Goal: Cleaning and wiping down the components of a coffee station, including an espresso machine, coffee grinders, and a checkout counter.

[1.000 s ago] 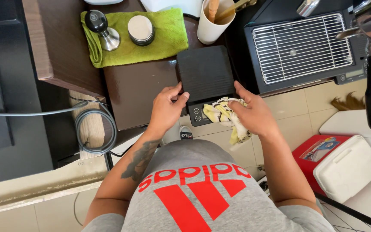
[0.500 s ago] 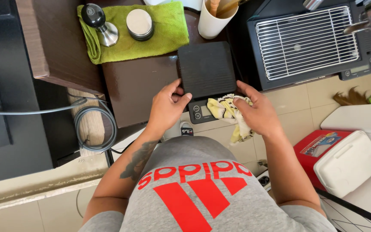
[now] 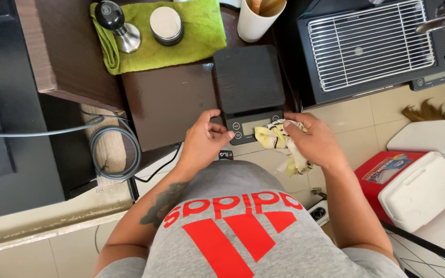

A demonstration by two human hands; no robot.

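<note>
1. At the centre of the head view, a dark brown surface (image 3: 171,98) carries everything, its near edge just above the person's grey shirt.
2. At 1 o'clock sits a black machine with a wire drip grate (image 3: 369,44).
3. At 4 o'clock, down on the tiled floor, lies a red cooler with a white lid (image 3: 413,188).
4. At 11 o'clock a green towel (image 3: 202,36) holds a tamper (image 3: 119,28) and a round metal puck (image 3: 166,23).
5. A flat black scale (image 3: 248,77) sits at 12 o'clock from the hands, its display end overhanging the surface's near edge.
6. The right hand (image 3: 315,141) pinches a crumpled yellow cloth (image 3: 276,139) against the display end at 3 o'clock.
7. The left hand (image 3: 204,141) has its grip curled on the scale's 9 o'clock corner, thumb by the buttons.
8. Risk, as I judge it: a hard wipe could tip the overhanging scale off the edge; the thumb or cloth might also press a button.
</note>
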